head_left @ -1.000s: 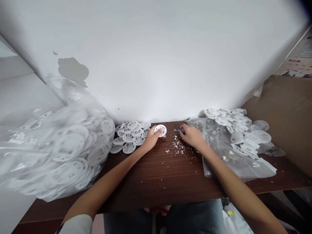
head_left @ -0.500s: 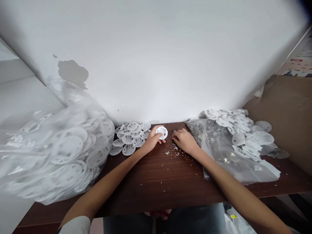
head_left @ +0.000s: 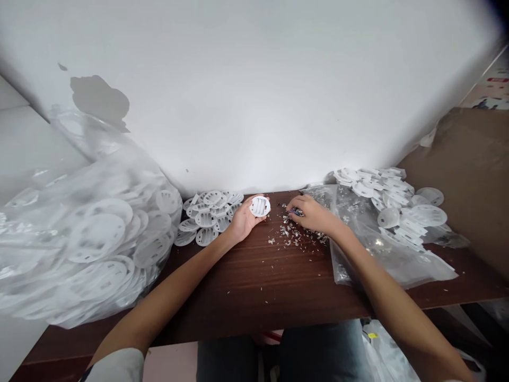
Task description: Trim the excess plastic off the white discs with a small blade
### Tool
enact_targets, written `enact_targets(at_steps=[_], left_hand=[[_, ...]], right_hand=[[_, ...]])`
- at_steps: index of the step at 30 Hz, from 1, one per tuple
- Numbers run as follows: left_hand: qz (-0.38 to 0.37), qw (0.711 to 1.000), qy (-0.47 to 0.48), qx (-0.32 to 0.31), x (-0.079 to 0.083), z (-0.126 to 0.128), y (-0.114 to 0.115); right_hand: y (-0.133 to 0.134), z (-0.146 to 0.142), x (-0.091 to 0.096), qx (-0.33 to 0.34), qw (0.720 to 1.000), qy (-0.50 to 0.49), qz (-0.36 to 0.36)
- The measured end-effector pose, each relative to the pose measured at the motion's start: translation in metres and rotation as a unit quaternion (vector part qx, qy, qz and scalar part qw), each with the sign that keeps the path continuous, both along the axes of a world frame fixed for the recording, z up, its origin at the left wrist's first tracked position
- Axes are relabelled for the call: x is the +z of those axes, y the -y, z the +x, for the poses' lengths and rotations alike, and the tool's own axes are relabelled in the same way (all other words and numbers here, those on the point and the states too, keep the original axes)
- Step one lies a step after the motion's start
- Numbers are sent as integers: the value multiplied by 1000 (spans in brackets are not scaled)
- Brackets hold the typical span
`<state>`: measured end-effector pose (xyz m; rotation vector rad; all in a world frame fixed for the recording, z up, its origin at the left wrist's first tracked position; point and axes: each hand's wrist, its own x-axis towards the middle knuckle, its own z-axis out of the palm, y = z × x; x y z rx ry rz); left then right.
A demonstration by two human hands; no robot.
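A white round slotted plastic disc [head_left: 260, 206] is held by its edge in my left hand [head_left: 241, 222], its ribbed face turned up. To the right, my right hand [head_left: 310, 214] is low over the table with its fingers curled together. A small dark bluish thing [head_left: 296, 211] shows at its fingertips, too small to name. Tiny shiny metal pieces [head_left: 290, 231] lie scattered under and in front of that hand. A pile of similar white discs [head_left: 207, 219] rests just left of my left hand.
A large clear bag [head_left: 99, 239] full of white discs stands at the left. On the right, a flat clear plastic bag [head_left: 358, 254] lies beside a heap of white plastic parts [head_left: 397, 207]. A white wall [head_left: 254, 106] rises behind the brown table [head_left: 238, 297]; brown cardboard [head_left: 473, 180] stands far right.
My left hand has turned and moved slightly left, showing the disc's ribbed face. My right hand has moved a little right and up, uncovering more metal pieces; the dark bluish thing now shows.
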<state>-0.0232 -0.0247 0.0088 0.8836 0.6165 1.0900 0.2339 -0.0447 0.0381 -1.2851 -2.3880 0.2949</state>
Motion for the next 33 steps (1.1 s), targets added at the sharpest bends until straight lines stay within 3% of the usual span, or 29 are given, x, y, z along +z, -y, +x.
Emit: enact_targets(at_steps=[3, 9, 15, 21, 27, 33], left_hand=[[-7, 1000, -3, -10, 0, 0, -2], [-42, 999, 20, -21, -3, -5, -8], [-101, 994, 39, 0, -1, -5, -10], [-164, 984, 67, 19, -1, -5, -15], [-155, 984, 85, -8, 0, -5, -14], [-133, 988, 79, -27, 3, -5, -12]], right_hand=[[4, 9, 10, 30, 996, 3, -87], [5, 16, 12, -10, 981, 18, -194], [3, 9, 6, -5, 982, 33, -187], [6, 9, 11, -13, 985, 38, -169], [8, 24, 25, -85, 977, 80, -177], [8, 40, 34, -97, 958, 87, -255]])
